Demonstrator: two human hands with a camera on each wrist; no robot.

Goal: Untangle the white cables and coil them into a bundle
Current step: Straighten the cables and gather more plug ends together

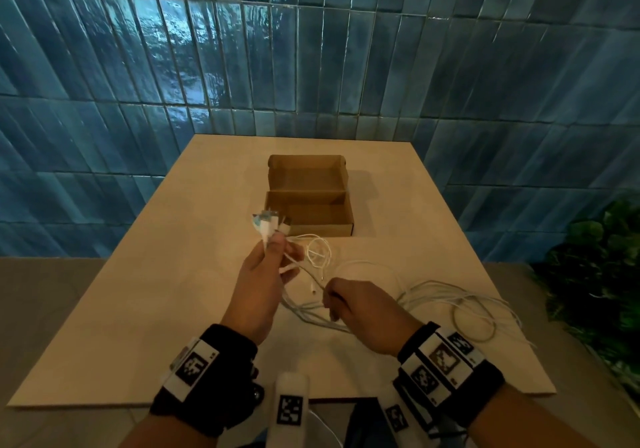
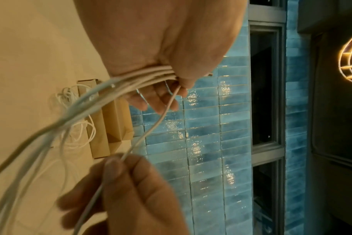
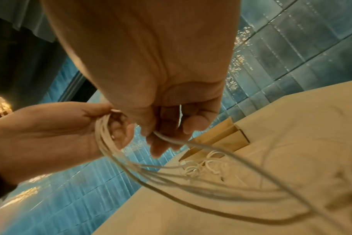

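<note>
My left hand [image 1: 268, 257] is raised above the table and grips several white cable strands [image 2: 143, 76], with white connector ends [image 1: 268, 224] sticking up above the fist. My right hand [image 1: 346, 300] pinches a single white cable [image 2: 151, 125] that runs up to the left hand. In the right wrist view that strand [image 3: 171, 139] leaves my curled fingers. Loose white cable loops [image 1: 460, 304] trail over the table to the right. A small tangle of thinner white cable [image 1: 318, 252] lies in front of the box.
An open brown cardboard box [image 1: 308, 202] stands mid-table on the beige tabletop [image 1: 138, 309], beyond my hands. Blue tiled wall behind. Green plant leaves [image 1: 602, 274] sit off the table's right side. The table's right edge runs near the trailing loops.
</note>
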